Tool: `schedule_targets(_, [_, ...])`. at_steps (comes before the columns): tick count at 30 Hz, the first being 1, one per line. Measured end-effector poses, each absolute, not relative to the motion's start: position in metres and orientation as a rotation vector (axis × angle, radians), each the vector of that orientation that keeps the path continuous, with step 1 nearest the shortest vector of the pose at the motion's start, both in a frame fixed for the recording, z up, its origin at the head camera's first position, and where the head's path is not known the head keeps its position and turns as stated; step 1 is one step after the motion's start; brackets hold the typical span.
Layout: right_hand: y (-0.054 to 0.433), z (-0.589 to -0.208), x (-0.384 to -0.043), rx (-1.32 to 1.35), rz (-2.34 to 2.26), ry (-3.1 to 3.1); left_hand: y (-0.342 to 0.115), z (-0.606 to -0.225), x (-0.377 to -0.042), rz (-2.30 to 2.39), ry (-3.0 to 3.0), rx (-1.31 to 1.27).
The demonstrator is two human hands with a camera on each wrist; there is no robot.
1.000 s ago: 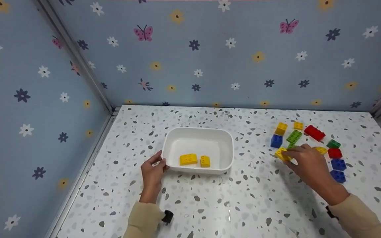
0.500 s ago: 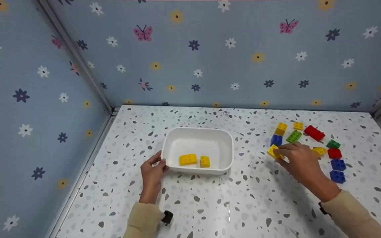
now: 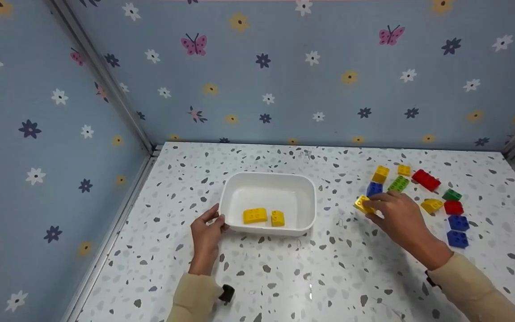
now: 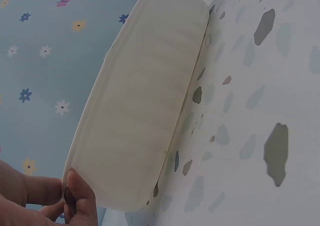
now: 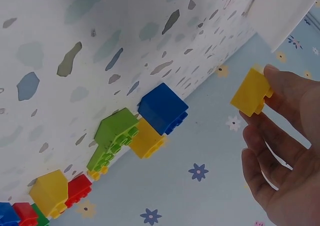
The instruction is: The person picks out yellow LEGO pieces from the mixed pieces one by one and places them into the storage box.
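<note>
Head view, L hand (image 3: 205, 233) pinching white tub (image 3: 267, 230), R hand (image 3: 399, 218) pinching yellow brick (image 3: 360, 205) well rt of tub

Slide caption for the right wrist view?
Right hand holding a yellow block above the speckled table, blue block nearby.

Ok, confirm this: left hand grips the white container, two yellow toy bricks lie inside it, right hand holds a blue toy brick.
The colour is wrong: the right hand holds a yellow toy brick, not blue, as the right wrist view shows. The left hand grips the white container, and two yellow toy bricks lie inside it.
</note>
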State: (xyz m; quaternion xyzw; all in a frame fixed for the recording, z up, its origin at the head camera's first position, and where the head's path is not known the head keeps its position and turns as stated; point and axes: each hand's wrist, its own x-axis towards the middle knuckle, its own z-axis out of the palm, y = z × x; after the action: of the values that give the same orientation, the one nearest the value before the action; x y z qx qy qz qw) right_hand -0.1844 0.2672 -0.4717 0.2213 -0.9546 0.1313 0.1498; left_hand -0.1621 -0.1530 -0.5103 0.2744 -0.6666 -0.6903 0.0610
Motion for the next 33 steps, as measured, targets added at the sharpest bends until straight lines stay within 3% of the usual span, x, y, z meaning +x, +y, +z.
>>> schedule_targets(33, [0.232,-0.476,-0.194,0.781,0.333,-2.665,-0.153,-0.51,-0.163,-2.114,-1.992,0.842])
